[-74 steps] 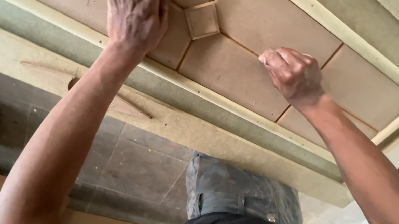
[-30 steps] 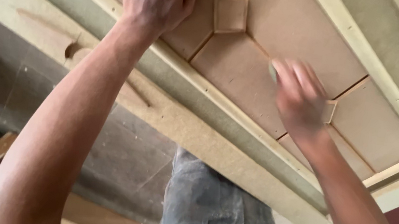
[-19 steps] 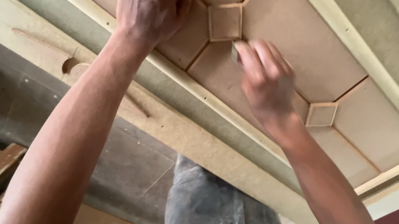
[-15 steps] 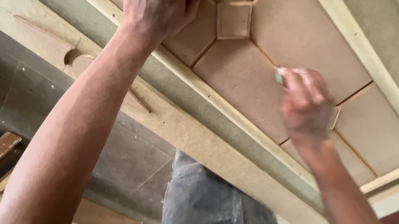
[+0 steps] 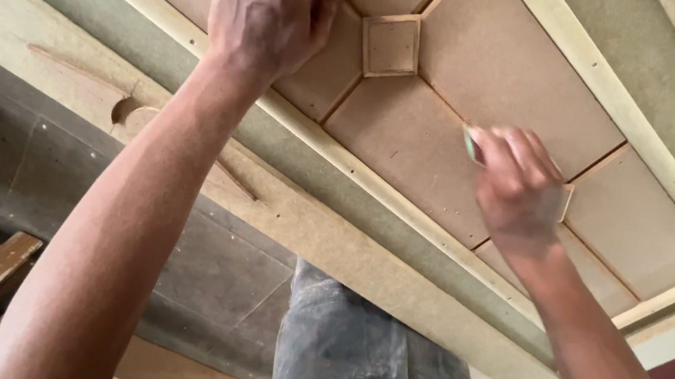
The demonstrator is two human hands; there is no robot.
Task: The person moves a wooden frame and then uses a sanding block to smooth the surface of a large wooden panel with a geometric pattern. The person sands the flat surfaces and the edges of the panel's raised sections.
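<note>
- My left hand (image 5: 270,11) lies flat on the brown fibreboard panel (image 5: 492,71), fingers spread and holding nothing; it has kept that spot.
- My right hand (image 5: 516,183) is curled shut on a small green-edged pad (image 5: 471,145), seemingly a sanding piece. It has swept back out from the square centre block (image 5: 390,45) and now sits just left of the second square block (image 5: 565,202).
- I judge the rubbing strokes are covering this middle panel section.
- The pale frame strip (image 5: 403,216) runs just below both hands.
</note>
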